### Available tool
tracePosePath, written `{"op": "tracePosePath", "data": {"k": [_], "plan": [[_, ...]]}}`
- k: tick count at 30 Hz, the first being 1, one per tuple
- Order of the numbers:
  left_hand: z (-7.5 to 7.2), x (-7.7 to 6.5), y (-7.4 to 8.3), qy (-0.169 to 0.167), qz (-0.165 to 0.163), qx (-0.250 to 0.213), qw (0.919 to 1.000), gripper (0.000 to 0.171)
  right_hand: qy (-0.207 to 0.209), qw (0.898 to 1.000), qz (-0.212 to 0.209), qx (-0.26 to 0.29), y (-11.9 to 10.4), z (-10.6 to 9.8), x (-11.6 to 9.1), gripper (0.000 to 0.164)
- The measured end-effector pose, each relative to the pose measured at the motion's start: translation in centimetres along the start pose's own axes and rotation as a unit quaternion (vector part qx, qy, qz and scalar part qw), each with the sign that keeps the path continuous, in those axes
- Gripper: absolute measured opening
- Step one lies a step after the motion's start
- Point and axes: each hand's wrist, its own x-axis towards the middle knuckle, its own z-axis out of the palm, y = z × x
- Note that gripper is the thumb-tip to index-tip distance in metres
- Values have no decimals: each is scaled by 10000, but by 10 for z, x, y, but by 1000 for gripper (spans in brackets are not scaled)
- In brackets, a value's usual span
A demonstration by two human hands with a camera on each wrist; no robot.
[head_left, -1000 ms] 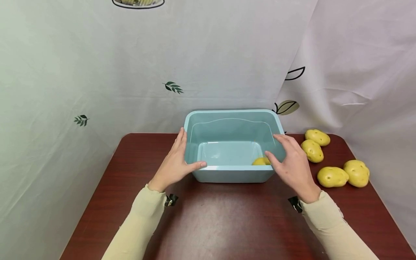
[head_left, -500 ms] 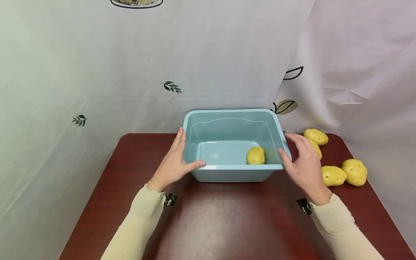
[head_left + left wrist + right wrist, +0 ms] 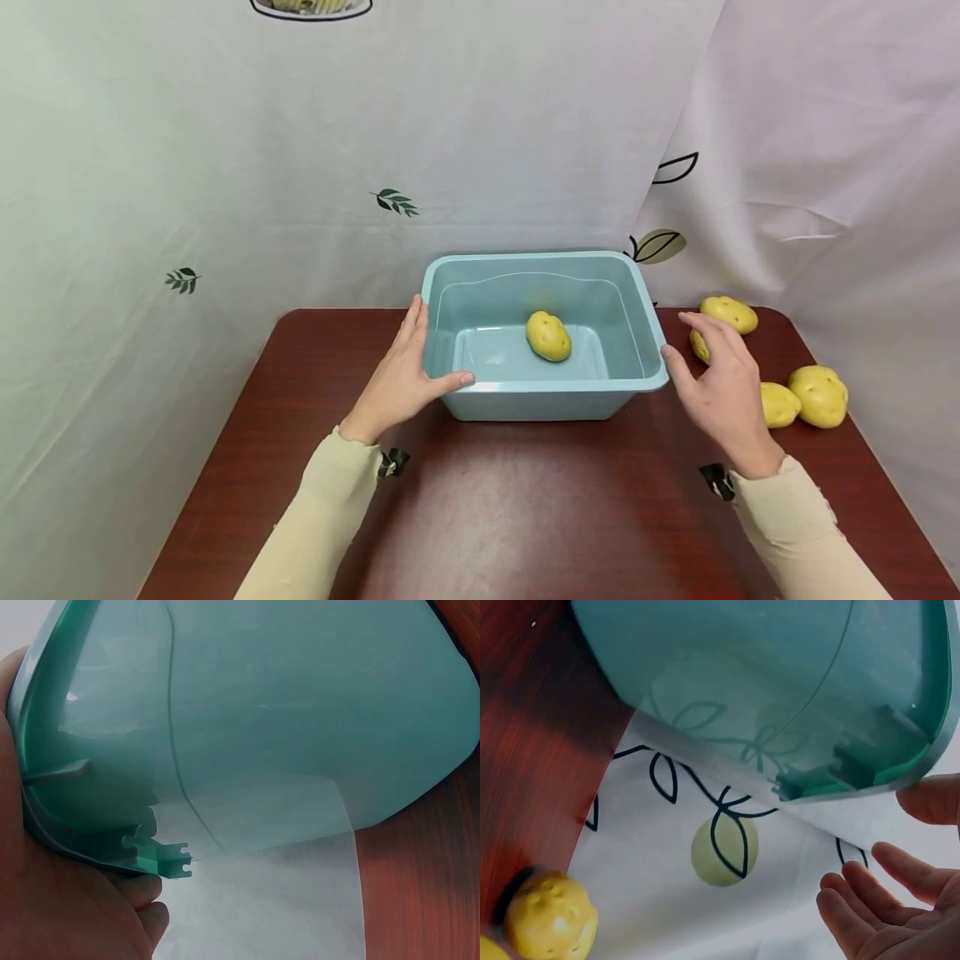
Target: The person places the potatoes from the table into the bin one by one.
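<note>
A light blue plastic basin (image 3: 525,406) stands on the table, with one yellow potato (image 3: 548,336) lying inside near the middle. My left hand (image 3: 401,375) holds the basin's near left corner, thumb over the front rim and fingers along the left side. In the left wrist view, fingertips (image 3: 142,891) show beneath the basin's rim. Beside the near right corner is my right hand (image 3: 723,392), fingers spread and relaxed around nothing. Its thumb (image 3: 930,801) is right at the rim in the right wrist view, while the other fingers stay apart from it.
To the right on the dark red table (image 3: 570,517) lie several more potatoes (image 3: 819,397), two of them partly behind my right hand. A pale cloth backdrop (image 3: 525,150) with leaf prints hangs close behind the basin and the table's back edge.
The potato in the basin has rolled from the near right corner to the middle. My right hand has drawn back to the right, out from over the basin. My left hand stays put.
</note>
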Motion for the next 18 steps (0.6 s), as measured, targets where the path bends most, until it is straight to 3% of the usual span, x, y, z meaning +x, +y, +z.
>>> {"op": "tracePosePath", "data": {"k": [18], "plan": [[-2, -1, 2, -34, -39, -77, 10000, 122, -56, 9987, 461, -216, 25, -19, -11, 45]]}}
